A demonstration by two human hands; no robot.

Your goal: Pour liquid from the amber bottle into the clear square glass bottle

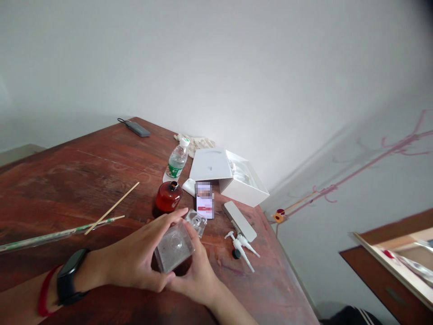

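Observation:
Both of my hands hold a clear square glass bottle tipped on its side, its base facing me and its neck pointing away. My left hand wraps it from the left, thumb over the top. My right hand cups it from below and the right. A black band and a red string sit on my left wrist. Just beyond the bottle stands a round amber bottle with an open neck.
On the brown wooden table: a water bottle, an open white box, a small carton, a flat silver case, white pump heads, a wooden stick, a wrapped rod, a grey device.

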